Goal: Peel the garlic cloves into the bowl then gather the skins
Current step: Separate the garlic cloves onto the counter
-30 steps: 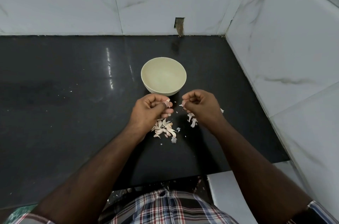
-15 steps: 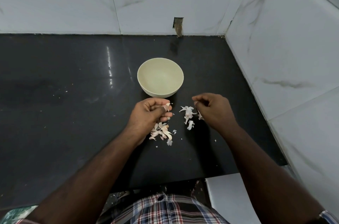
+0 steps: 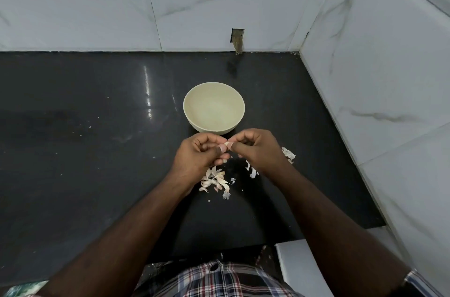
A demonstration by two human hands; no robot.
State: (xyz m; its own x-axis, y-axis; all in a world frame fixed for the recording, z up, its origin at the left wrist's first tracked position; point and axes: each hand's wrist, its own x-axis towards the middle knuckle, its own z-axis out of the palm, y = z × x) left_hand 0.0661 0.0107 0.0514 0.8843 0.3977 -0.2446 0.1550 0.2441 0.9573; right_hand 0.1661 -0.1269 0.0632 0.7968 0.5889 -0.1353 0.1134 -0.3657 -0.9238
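Observation:
A cream bowl (image 3: pixel 213 92) stands on the black counter (image 3: pixel 85 150), and I see nothing inside it. Just in front of the bowl my left hand (image 3: pixel 199 153) and my right hand (image 3: pixel 258 148) meet, both pinching one small garlic clove (image 3: pixel 227 144) between their fingertips. Under my left wrist lies a small heap of garlic cloves and skins (image 3: pixel 215 181). More white skins (image 3: pixel 288 154) lie to the right of my right hand, and a few skin scraps (image 3: pixel 252 171) show below it.
White marble-look tiled walls (image 3: pixel 365 77) close the counter at the back and on the right. A small notch in the back wall (image 3: pixel 237 38) sits behind the bowl. The counter's front edge runs near my checked shirt (image 3: pixel 219 279), beside a white ledge (image 3: pixel 299 270).
My right hand dropped a piece of skin to the right, then came back to my left hand. Both hands now pinch the clove together.

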